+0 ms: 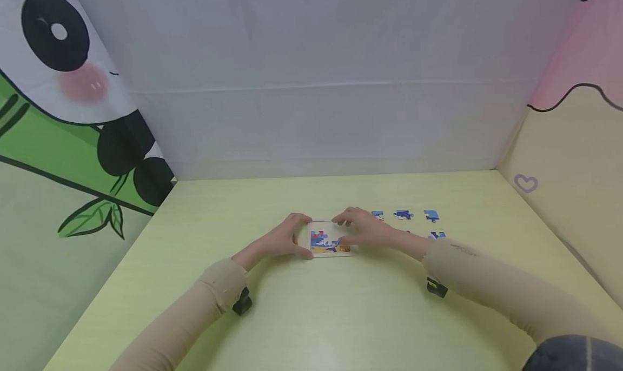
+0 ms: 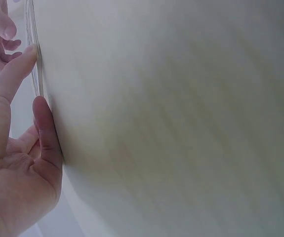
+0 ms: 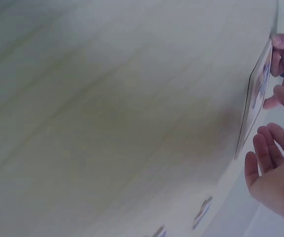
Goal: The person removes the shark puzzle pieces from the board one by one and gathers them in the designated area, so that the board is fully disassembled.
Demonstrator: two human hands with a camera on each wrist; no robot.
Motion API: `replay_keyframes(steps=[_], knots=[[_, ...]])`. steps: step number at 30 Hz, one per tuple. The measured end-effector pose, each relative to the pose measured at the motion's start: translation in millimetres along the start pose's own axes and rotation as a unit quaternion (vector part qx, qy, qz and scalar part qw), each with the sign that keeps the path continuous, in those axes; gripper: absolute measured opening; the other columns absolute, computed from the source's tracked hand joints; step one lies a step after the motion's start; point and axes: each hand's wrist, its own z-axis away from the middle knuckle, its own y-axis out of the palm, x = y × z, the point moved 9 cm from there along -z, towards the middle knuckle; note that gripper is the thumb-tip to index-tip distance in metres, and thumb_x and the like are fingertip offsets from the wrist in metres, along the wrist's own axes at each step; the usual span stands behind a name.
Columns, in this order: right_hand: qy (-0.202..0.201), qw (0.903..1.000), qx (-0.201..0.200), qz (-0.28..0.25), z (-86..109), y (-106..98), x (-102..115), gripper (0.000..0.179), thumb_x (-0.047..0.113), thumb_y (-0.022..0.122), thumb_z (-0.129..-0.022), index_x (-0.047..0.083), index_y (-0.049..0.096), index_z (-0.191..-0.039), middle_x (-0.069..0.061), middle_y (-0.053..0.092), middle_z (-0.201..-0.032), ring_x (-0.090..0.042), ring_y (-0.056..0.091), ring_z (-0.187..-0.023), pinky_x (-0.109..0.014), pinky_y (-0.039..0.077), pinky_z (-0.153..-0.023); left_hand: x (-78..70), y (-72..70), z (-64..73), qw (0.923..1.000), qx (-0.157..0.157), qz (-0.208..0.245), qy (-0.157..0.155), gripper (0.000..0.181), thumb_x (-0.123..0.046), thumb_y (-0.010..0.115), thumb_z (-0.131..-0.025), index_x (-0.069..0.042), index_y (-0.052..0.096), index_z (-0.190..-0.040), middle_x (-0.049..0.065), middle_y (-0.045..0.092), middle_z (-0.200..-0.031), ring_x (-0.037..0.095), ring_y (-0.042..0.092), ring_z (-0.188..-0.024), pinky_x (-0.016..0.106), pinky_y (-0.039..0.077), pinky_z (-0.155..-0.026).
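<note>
A small puzzle board (image 1: 323,225) lies flat on the table, its lower part filled with blue, white, red and orange pieces (image 1: 322,243). My left hand (image 1: 281,238) holds the board at its left side, thumb at the near corner and fingers at the far corner. In the left wrist view, the left hand (image 2: 18,173) spans the board's edge. My right hand (image 1: 366,228) hovers over the board's right side, fingers loosely bent. The right wrist view shows nothing between the fingers of the right hand (image 3: 280,182); the board (image 3: 248,126) lies beside them.
Several loose jigsaw pieces lie right of the board, among them a dark blue one (image 1: 403,214), a light blue one (image 1: 431,215) and one partly behind the right forearm (image 1: 436,234). A pale wall (image 1: 311,127) stands behind the table (image 1: 302,311).
</note>
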Motion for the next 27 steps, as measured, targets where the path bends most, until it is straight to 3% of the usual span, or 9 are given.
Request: replay_keyframes(steps=[10, 17, 27], knots=[[0.025, 0.9997, 0.002, 0.002, -23.6, 19.9, 8.9, 0.044, 0.024, 0.073, -0.088, 0.009, 0.064, -0.129, -0.005, 0.065, -0.114, -0.015, 0.058, -0.103, -0.032, 0.050, -0.092, -1.6, -1.0, 2.9, 1.0000, 0.004, 0.000, 0.001, 0.089, -0.032, 0.086, -0.076, -0.009, 0.037, -0.146, 0.013, 0.033, -0.152, 0.016, 0.049, -0.082, 0.027, 0.044, -0.074], [0.028, 0.9996, 0.003, 0.003, -27.0, 25.7, 20.2, 0.032, 0.022, 0.075, -0.087, 0.009, 0.071, -0.116, -0.004, 0.065, -0.106, -0.014, 0.053, -0.090, -0.028, 0.046, -0.083, -4.1, -1.4, 3.9, 1.0000, 0.005, 0.005, 0.006, 0.088, -0.030, 0.086, -0.077, -0.008, 0.036, -0.147, 0.014, 0.032, -0.152, 0.016, 0.049, -0.080, 0.026, 0.045, -0.073], [0.046, 0.9982, 0.006, -0.037, -31.9, 22.8, 22.5, 0.029, 0.012, 0.077, -0.084, 0.005, 0.065, -0.109, -0.006, 0.067, -0.104, -0.015, 0.059, -0.096, -0.031, 0.052, -0.091, -5.6, -1.6, 3.9, 1.0000, 0.005, 0.003, 0.006, 0.087, -0.029, 0.085, -0.077, -0.008, 0.036, -0.146, 0.015, 0.031, -0.153, 0.015, 0.049, -0.080, 0.025, 0.045, -0.072]])
